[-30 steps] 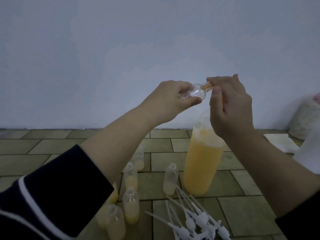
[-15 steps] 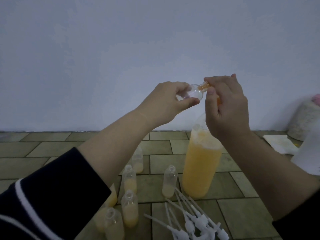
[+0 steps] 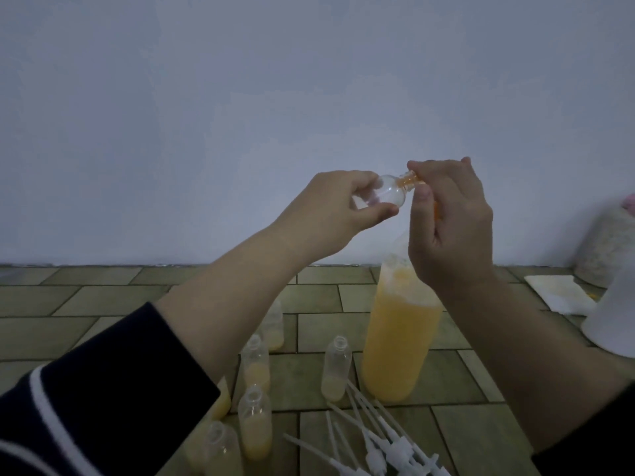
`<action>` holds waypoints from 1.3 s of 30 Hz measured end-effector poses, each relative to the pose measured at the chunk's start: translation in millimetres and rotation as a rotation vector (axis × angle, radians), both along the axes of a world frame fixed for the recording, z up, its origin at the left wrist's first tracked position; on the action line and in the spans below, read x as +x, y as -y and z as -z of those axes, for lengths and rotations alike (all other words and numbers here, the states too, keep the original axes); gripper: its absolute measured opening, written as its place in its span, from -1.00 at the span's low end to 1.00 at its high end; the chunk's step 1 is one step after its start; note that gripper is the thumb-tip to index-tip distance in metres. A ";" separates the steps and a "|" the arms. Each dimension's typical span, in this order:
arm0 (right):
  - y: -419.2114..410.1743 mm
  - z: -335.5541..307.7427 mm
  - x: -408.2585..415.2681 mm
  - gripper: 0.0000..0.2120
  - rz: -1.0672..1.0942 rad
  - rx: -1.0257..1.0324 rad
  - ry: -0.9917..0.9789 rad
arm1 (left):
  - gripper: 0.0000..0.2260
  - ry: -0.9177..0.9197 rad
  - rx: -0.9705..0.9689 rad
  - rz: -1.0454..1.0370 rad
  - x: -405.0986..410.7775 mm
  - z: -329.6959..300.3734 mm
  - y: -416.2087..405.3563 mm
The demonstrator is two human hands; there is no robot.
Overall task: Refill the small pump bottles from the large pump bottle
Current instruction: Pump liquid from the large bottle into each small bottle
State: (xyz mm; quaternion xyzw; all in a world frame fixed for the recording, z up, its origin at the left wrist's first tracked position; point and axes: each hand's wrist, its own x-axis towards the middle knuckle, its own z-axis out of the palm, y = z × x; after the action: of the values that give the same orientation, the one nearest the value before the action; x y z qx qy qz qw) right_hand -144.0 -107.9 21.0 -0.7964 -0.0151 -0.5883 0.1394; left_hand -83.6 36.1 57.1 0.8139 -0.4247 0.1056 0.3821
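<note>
head view, centre of the frame: left hand point(image 3: 330, 214) grips a small clear bottle point(image 3: 493, 195), fingers and thumb curled round its body, bottle lying roughly sideways with the neck pointing right. orange liquid shows in the neck only; the body looks close to empty. right hand point(image 3: 450, 221) is just right of it, fingers curled, fingertips meeting the bottle neck. an orange piece shows between the right thumb and palm; what it is cannot be told, nor whether the fingers pinch the neck or this piece.

below the right hand, right of centre: large bottle point(image 3: 400, 341) upright on the tiled floor point(image 3: 103, 304), orange-yellow liquid filling most of it, foam at the top of the liquid. its top is hidden behind the right hand.

lower centre: several small bottles standing open on the floor, each partly filled with pale yellow liquid. one point(image 3: 336, 369) stands just left of the large bottle, others point(image 3: 256, 367) further left beside the left forearm, some partly hidden by the dark sleeve point(image 3: 103, 400) with a white stripe.

bottom centre to right: a loose pile of white pump tops point(image 3: 381, 448) with long dip tubes, lying flat, near the base of the large bottle.

right edge: a white container point(image 3: 615, 310), a white cloth or paper point(image 3: 556, 290) behind it, a pale bag point(image 3: 604, 245) against the wall point(image 3: 309, 80).

no brand, label or writing readable on any item.
</note>
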 end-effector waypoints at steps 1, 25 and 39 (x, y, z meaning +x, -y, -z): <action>0.4 4.2 1.7 -0.56 -0.001 0.002 0.009 | -0.73 -0.009 -0.002 0.004 0.3 2.9 0.2; -4.5 -10.4 -4.5 -0.52 -0.013 0.032 -0.102 | -0.62 -0.021 0.022 -0.007 2.9 -0.8 -3.2; -4.0 1.6 -4.0 -0.57 -0.013 0.060 -0.060 | -0.67 -0.062 -0.042 -0.004 -1.4 11.7 1.4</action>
State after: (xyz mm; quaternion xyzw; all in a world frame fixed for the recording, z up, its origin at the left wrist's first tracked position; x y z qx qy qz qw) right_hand -148.0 -103.9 19.4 -0.8090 0.0016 -0.5635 0.1673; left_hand -84.9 34.7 45.4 0.8095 -0.4087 0.0898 0.4118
